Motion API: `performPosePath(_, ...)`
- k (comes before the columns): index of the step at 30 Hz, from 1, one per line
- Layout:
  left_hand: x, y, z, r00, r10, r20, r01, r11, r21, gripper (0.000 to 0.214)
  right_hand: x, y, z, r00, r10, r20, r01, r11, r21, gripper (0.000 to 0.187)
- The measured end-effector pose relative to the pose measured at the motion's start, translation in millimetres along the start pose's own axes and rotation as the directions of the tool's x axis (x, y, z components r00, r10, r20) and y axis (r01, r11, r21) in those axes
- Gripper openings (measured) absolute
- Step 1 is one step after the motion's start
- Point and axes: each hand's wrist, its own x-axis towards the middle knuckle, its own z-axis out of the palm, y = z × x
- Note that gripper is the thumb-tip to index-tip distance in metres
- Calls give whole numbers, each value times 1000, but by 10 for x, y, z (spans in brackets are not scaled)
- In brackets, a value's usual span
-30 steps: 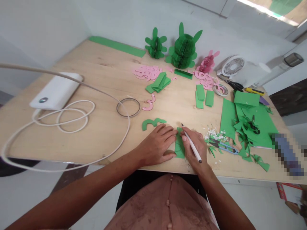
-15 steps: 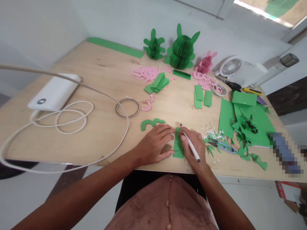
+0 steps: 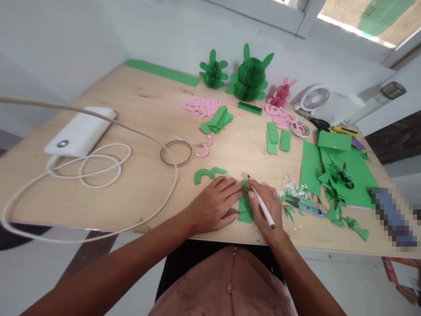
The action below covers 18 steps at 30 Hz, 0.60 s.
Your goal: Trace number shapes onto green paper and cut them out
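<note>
A strip of green paper [image 3: 244,210] with a drawn curved line lies near the table's front edge. My left hand [image 3: 215,204] lies flat with its fingers stretched over the strip's left edge. In my right hand [image 3: 270,208] is a white pen [image 3: 263,205] with dark ends, its shaft leaning over the thumb side. Fingers of that hand rest on the strip's right side; whether a tip touches the paper is hidden. Just beyond my left hand lies a wavy green paper cutout [image 3: 208,174]. Blue-handled thread snips [image 3: 307,206] lie right of my right hand among paper scraps.
Green paper sheets [image 3: 311,166] and offcuts cover the right side. Folded green pieces [image 3: 217,119] and pink cutouts [image 3: 202,106] lie farther back, before green honeycomb paper figures [image 3: 250,79]. A power bank [image 3: 80,131] with a looped white cable [image 3: 176,184] occupies the left.
The view has tilted slightly upward, so everything sits a little lower. My left hand's fingers have shifted onto the strip and lie flatter. The pen stays in my right hand.
</note>
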Motion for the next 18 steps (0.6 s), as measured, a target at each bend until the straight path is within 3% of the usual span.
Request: performPosePath(18,13,2,0,999,-19,30,19,1000,8,48,-25,26,11,999,49,17,-50,997,65,28)
